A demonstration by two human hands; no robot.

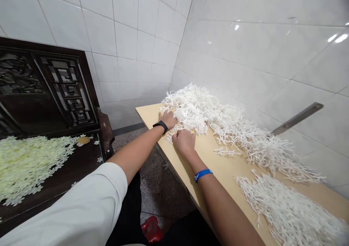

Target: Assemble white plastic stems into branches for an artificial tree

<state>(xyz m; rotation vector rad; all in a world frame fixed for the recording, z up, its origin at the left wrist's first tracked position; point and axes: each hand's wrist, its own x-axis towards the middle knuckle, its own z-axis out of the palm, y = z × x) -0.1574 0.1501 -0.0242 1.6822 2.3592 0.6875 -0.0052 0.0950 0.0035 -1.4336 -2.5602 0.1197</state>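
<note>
Head view: both hands, left (pixel 168 119) and right (pixel 184 141), press side by side into white plastic sprigs (pixel 207 111) (grip unclear) on the table (pixel 223 168).

A single head-worn view looks forward and down along both outstretched arms, tilted so the table (pixel 218 166) runs from the frame's centre to the lower right. The tiled wall corner stands close ahead, at the upper centre of the frame.
</note>
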